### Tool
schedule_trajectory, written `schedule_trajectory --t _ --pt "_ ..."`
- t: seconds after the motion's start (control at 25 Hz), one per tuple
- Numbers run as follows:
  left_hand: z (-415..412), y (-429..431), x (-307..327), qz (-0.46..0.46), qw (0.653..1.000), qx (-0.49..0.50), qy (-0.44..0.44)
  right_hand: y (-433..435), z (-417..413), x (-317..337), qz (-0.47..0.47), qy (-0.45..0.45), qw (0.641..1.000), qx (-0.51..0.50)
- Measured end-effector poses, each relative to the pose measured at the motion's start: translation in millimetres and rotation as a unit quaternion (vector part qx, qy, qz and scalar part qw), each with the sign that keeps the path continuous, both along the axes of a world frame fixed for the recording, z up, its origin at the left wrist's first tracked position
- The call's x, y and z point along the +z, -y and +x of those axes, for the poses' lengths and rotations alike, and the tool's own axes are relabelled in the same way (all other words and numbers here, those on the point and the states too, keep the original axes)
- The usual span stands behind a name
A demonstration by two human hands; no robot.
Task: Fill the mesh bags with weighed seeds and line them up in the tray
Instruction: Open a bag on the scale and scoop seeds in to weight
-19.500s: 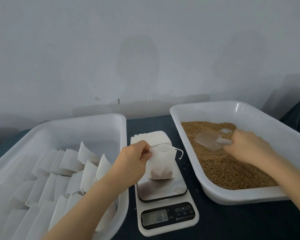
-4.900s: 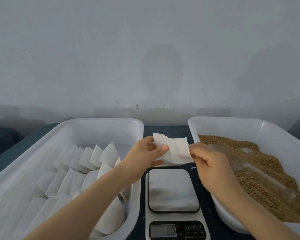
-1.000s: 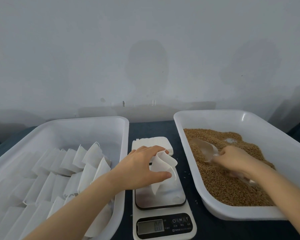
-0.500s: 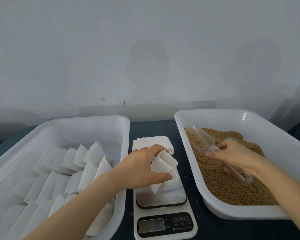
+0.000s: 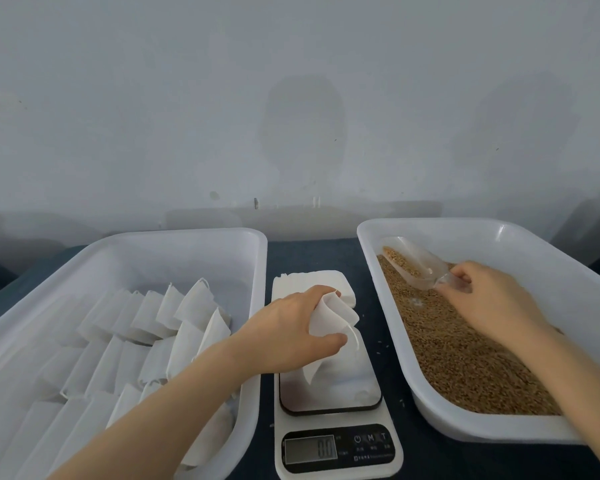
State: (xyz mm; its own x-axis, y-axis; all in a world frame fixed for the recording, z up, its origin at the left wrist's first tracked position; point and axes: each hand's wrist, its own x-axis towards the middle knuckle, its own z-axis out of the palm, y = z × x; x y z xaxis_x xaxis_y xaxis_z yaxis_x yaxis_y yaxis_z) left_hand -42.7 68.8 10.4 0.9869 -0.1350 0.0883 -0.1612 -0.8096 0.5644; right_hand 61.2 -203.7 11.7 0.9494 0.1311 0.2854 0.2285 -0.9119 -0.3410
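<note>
1. Dark cloth covers the table (image 5: 312,254), with a bare grey wall behind it. The scale (image 5: 336,448) sits in the middle between two white tubs.
2. My left hand (image 5: 284,330) pinches the mesh bag (image 5: 333,317) at its top edge, thumb on the near side and fingers on the far side. This spreads the mouth open, and the bag's bottom rests on the scale plate. The display seems to read zero.
3. My right hand (image 5: 489,299) is curled round the handle of the clear scoop (image 5: 409,261), which carries a small heap of seeds (image 5: 465,358) over the seed tray (image 5: 465,221).
4. The scoop's long axis runs from my right hand up and to the left. Its lip points at the far left corner of the seed tray, not at the bag.
5. The bag's mouth lies left of the scoop and nearer to me, across the seed tray's left wall, and it faces up and to the right.
6. I judge that the next move is for the right hand to carry the scoop left over that wall and turn its lip down into the opening. The left hand only steadies the bag.
7. The opening is narrow and soft, so I think seeds could spill onto the plate.
8. Filled bags (image 5: 174,320) stand in overlapping rows in the left tray (image 5: 174,232), and a stack of empty bags (image 5: 309,280) lies behind the scale.
</note>
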Motion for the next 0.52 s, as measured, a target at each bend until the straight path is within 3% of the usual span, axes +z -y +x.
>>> schedule_trajectory --t 0.16,0.52 --pt "1 0 0 0.005 1.000 0.006 0.006 2 2 3 -0.048 0.113 0.992 0.008" --pt "5 0 -3 0.012 0.999 0.032 0.008 -4 -10 12 0.005 0.166 0.976 0.141"
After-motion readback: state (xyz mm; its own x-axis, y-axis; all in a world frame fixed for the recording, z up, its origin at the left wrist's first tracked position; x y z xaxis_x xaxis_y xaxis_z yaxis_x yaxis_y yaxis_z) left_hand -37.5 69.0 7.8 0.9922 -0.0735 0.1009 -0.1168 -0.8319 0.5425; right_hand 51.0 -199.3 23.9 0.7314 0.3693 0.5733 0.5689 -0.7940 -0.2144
